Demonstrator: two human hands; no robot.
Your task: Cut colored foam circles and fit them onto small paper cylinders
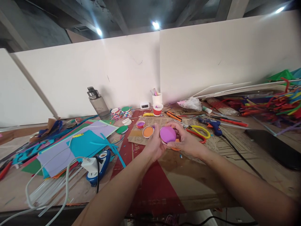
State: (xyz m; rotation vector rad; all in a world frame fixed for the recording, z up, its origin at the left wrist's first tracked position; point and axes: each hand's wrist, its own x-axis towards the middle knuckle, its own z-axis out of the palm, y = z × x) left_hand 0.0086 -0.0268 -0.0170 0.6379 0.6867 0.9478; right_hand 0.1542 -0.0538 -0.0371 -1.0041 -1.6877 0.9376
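Note:
Between my two hands is a purple round disc with a pale rim [167, 135], its flat face turned toward me. My left hand [154, 146] grips it from the left, and my right hand [184, 139] has its fingers curled around the right edge. Just left of my left hand lies an orange disc with a white rim [148, 132]. Behind that sits a small ring-shaped piece with a purple inside [140, 124]. A green disc [122, 129] lies further left. Some orange material [175, 147] shows partly under my right hand.
Yellow-handled scissors [201, 131] and a blue glue gun [213, 125] lie to the right, near a black flat object [274, 149]. A red-banded paper cup [158, 110] stands behind. Coloured sheets [55, 155], a power strip [100, 168] and a bottle [98, 105] are on the left.

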